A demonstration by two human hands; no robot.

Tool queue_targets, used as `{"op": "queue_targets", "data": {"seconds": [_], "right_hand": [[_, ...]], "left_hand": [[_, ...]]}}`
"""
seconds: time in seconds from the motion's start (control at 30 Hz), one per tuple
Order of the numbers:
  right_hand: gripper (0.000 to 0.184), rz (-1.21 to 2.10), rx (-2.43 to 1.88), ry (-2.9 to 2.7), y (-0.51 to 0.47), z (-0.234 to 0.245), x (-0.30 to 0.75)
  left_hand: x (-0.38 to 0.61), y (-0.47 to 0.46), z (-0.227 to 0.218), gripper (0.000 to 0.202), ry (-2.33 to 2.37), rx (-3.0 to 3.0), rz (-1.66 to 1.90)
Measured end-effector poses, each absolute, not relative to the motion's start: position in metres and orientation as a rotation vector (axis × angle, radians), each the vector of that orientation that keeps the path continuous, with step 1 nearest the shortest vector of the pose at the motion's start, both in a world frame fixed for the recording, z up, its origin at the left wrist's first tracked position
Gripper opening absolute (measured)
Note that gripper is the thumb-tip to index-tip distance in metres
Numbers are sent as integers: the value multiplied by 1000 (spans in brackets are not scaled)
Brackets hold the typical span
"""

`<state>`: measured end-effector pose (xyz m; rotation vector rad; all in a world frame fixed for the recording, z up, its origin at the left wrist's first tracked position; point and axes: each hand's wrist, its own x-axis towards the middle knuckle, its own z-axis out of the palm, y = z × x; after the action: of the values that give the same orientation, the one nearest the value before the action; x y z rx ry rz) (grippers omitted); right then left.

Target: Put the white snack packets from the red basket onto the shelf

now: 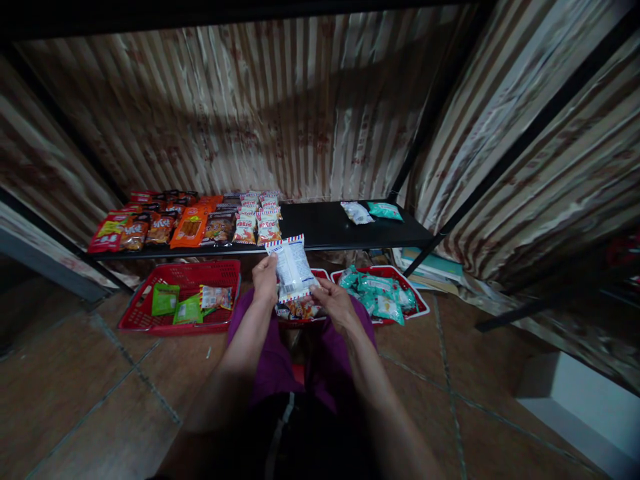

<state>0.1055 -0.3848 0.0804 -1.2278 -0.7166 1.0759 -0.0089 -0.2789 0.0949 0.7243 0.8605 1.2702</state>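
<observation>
Between my two hands is a white snack bag (291, 267) with a red and blue striped edge, its printed back facing me. My left hand (265, 280) pinches the bag's left side, and my right hand (334, 301) grips its lower right corner. The bag is held above the middle red basket (320, 274), which has snack packets in it and is partly hidden by the bag and my hands. Behind it, on the black shelf (310, 227), stand similar white snack bags (269, 227) in rows.
Red and orange snack packets (190, 225) fill the shelf's left part. A white packet (357, 213) and a teal packet (385, 211) lie at its right. A left red basket (165, 325) holds green packets; a right basket (424, 309) holds teal ones. Black posts (520, 127) frame the shelf.
</observation>
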Motion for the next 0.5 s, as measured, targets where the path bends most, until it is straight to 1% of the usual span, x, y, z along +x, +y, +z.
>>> {"op": "queue_targets", "data": {"seconds": [0.17, 0.3, 0.5], "right_hand": [[42, 954, -1197, -560, -379, 72, 109], [41, 910, -1175, -508, -378, 70, 110], [40, 875, -1202, -467, -378, 67, 112]], "left_hand": [[-13, -291, 100, 45, 778, 847, 1006], [-15, -305, 98, 44, 729, 915, 878], [-13, -311, 90, 41, 726, 923, 877]]}}
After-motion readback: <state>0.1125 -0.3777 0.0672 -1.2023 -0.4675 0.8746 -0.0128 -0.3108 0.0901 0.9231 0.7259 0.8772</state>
